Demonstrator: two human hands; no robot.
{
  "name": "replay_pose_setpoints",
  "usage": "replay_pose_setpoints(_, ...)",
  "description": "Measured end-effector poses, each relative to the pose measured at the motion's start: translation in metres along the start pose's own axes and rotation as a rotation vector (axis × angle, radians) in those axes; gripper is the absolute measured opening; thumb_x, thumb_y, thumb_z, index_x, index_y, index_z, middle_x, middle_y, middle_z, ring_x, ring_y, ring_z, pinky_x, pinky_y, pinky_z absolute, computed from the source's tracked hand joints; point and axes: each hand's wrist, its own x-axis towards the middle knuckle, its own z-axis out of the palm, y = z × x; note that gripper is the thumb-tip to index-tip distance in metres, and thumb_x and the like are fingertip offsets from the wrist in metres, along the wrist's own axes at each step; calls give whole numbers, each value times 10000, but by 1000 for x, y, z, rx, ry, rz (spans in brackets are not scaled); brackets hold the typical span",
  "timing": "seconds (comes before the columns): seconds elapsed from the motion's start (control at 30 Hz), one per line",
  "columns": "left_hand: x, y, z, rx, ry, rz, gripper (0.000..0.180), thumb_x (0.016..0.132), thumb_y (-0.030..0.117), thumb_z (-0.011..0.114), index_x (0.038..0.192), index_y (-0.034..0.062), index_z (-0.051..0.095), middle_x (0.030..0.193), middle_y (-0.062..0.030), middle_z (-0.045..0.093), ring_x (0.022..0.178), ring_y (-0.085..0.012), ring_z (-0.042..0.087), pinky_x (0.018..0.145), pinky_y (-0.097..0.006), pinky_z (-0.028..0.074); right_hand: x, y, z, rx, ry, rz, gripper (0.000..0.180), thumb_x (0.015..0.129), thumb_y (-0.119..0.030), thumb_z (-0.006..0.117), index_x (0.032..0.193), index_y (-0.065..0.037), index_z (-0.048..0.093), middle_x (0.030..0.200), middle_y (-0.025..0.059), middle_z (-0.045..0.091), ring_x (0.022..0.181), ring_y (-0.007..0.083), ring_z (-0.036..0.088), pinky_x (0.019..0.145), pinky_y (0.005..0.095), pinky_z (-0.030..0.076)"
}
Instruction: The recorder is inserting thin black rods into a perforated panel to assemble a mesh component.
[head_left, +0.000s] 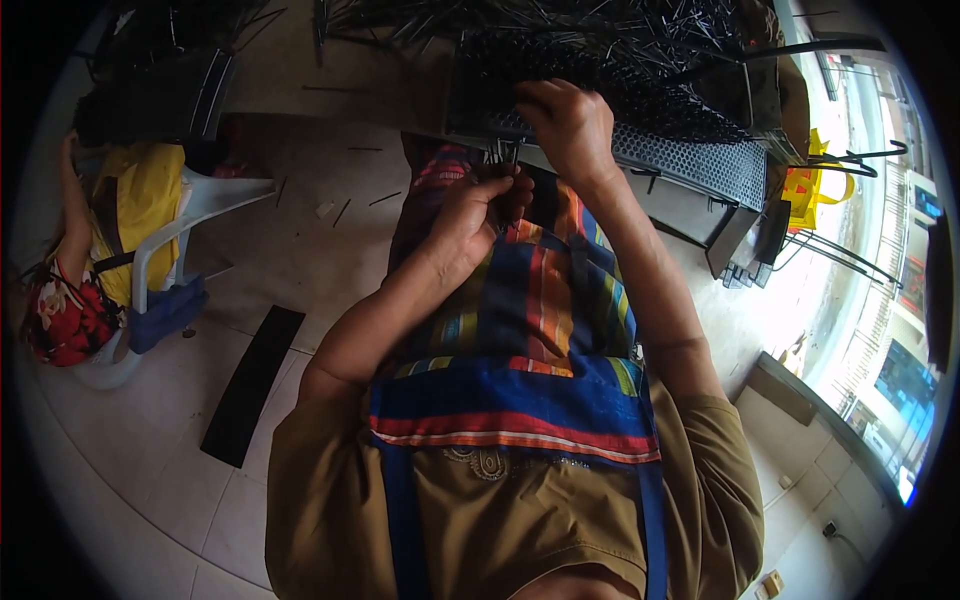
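Observation:
My left hand (478, 208) is closed around a small bunch of thin dark sticks (503, 152), whose ends stick up above the fingers, over my lap. Just to its right and farther out, my right hand (572, 122) is bent over the near edge of a perforated metal panel (690, 167). Its fingertips are drawn together among dark pieces, and I cannot make out what they hold. Many thin black pieces (640, 95) stand packed in rows on the panel behind that hand. Their exact kind is too dark to tell.
A heap of loose black strips (560, 20) lies behind the panel. Black hooked rods (850, 160) jut out at the right near a yellow bag (815, 190). At left, another person sits on a white plastic chair (200, 205). A black flat strip (252, 385) lies on the tiled floor.

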Motion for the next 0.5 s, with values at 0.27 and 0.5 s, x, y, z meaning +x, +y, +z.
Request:
replay_pose_setpoints(0.27,-1,-3,10,38,-32,6,171,869,19,613,1038,18,640,903,-106,692,793,-196,669,694,-303,519,-54,-2,11,790,-52,519,131,794,4,670,923,6,693,745,49,669,658,103,620,590,244,493)
replay_pose_setpoints(0.5,-4,-2,5,96,74,76,168,889,18,574,1038,7,650,904,-110,696,773,-199,671,696,-293,521,-30,3,-5,655,376,444,75,812,-2,705,883,-7,679,696,-12,630,604,43,554,526,195,430)
